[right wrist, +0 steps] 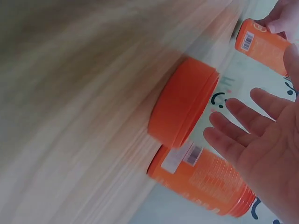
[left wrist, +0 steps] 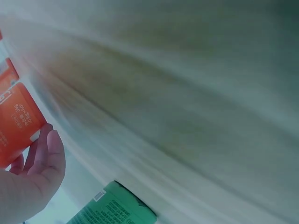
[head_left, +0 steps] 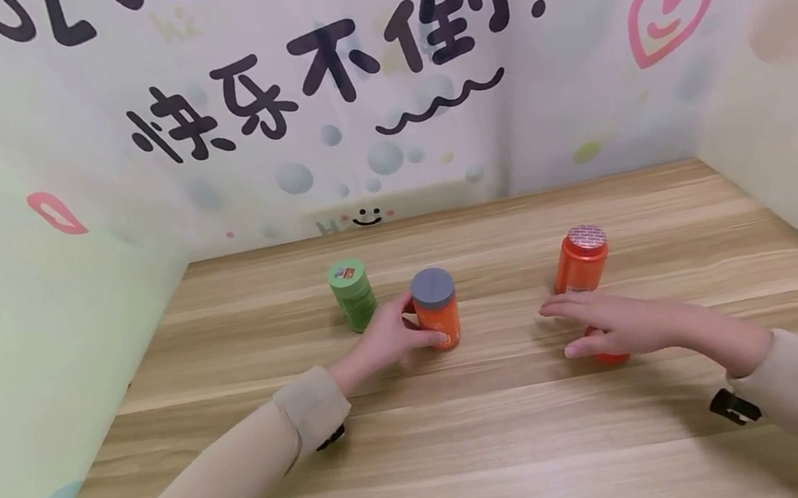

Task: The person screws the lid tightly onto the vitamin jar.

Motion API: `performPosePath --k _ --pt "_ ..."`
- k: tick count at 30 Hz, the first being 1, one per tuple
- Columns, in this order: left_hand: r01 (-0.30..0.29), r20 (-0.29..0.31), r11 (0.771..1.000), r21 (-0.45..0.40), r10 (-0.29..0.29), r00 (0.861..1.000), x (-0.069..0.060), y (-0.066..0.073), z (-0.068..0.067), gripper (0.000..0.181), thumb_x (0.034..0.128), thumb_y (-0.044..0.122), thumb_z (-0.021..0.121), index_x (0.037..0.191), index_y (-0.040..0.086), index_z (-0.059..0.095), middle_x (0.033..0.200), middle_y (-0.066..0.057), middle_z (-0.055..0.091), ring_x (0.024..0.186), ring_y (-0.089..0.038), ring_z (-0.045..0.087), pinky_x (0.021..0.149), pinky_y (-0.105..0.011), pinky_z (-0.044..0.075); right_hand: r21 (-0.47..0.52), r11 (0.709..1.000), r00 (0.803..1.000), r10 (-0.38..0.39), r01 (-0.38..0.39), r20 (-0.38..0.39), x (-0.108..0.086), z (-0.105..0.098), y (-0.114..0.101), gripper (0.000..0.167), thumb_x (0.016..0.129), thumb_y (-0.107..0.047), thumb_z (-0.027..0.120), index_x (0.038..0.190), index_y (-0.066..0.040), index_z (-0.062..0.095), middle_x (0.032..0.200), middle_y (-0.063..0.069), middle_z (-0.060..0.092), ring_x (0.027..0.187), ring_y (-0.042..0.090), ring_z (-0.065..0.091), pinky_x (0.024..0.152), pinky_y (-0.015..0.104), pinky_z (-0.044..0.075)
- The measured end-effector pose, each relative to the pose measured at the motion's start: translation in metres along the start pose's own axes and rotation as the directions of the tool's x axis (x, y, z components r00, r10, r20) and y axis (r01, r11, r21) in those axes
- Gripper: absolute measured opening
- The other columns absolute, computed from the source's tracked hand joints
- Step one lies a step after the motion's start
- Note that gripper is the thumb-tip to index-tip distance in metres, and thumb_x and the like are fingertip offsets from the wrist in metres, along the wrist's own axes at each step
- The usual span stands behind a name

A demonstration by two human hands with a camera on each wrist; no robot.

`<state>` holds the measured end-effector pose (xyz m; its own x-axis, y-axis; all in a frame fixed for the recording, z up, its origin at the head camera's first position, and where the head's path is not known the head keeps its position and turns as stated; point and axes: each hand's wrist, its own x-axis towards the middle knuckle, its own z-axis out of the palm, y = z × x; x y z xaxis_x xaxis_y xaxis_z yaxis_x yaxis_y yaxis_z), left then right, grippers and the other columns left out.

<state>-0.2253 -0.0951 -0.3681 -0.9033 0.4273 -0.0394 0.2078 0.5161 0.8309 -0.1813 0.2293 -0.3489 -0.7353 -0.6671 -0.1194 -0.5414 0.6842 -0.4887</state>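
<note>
My left hand (head_left: 389, 336) holds an orange jar with a grey lid (head_left: 436, 307), thumb and fingers round its side; it stands upright on the table. Left of it is a green jar (head_left: 353, 295) with a green lid, also seen low in the left wrist view. My right hand (head_left: 616, 321) hovers with its fingers extended, holding nothing. Partly hidden beneath it is an orange-red lid (right wrist: 182, 102). Just behind stands a lidless orange jar (head_left: 580, 260), its top covered by a brick-patterned seal. In the right wrist view, the lid and lidless jar (right wrist: 201, 179) sit beside the spread fingers.
All the jars stand on a wood-grain table (head_left: 427, 464). A printed cloth (head_left: 432, 152) with lettering rises along the table's back edge, and pale side panels flank it. Dark straps (head_left: 734, 407) show near both cuffs.
</note>
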Motion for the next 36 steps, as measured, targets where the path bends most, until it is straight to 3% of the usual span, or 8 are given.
performPosePath --k 6,16,21,28,36 --pt "0.032 -0.038 0.999 0.031 -0.031 0.999 0.014 0.006 0.002 0.061 0.0734 0.024 0.077 0.126 0.010 0.049 0.112 -0.004 0.061 0.095 -0.020 0.057 0.079 -0.030 0.048 0.010 1.000 1.000 0.018 -0.018 -0.020 -0.017 0.000 0.006 0.068 0.084 -0.051 0.056 0.133 -0.004 0.044 0.142 0.026 0.031 0.130 0.046 0.025 0.099 0.060 0.028" --pt "0.118 -0.068 0.993 0.005 -0.117 0.991 0.036 0.009 0.008 0.065 0.0753 0.026 0.075 0.129 0.007 0.045 0.113 -0.009 0.057 0.101 -0.022 0.054 0.087 -0.036 0.045 -0.118 0.993 0.997 -0.004 -0.006 -0.083 -0.036 0.002 0.021 0.059 0.084 -0.044 0.061 0.126 -0.004 0.051 0.130 0.019 0.047 0.118 0.037 0.043 0.090 0.054 0.041" --pt "0.119 -0.080 0.993 -0.007 -0.119 0.990 0.045 0.008 0.011 0.061 0.0751 0.023 0.076 0.126 0.007 0.048 0.113 -0.010 0.057 0.102 -0.023 0.054 0.089 -0.037 0.045 -0.117 0.993 0.997 -0.008 -0.001 -0.081 -0.038 0.001 0.026 0.060 0.082 -0.042 0.064 0.125 -0.002 0.052 0.129 0.022 0.047 0.115 0.040 0.044 0.088 0.055 0.042" --pt "0.098 -0.094 0.995 0.006 -0.097 0.991 0.050 0.010 0.015 0.055 0.0735 0.027 0.077 0.117 0.005 0.052 0.106 -0.008 0.059 0.096 -0.020 0.055 0.083 -0.033 0.047 -0.135 0.991 0.998 -0.009 0.000 -0.064 -0.037 0.002 0.031 0.064 0.079 -0.041 0.068 0.125 0.000 0.051 0.128 0.023 0.047 0.115 0.041 0.045 0.088 0.055 0.042" --pt "0.118 -0.098 0.993 -0.001 -0.118 0.988 0.050 0.011 0.017 0.056 0.0757 0.023 0.075 0.122 0.006 0.049 0.113 -0.010 0.058 0.103 -0.023 0.054 0.088 -0.036 0.045 -0.168 0.985 0.997 -0.045 0.034 -0.059 -0.034 0.003 0.031 0.060 0.076 -0.030 0.072 0.123 0.001 0.052 0.126 0.023 0.048 0.113 0.041 0.046 0.088 0.055 0.042"
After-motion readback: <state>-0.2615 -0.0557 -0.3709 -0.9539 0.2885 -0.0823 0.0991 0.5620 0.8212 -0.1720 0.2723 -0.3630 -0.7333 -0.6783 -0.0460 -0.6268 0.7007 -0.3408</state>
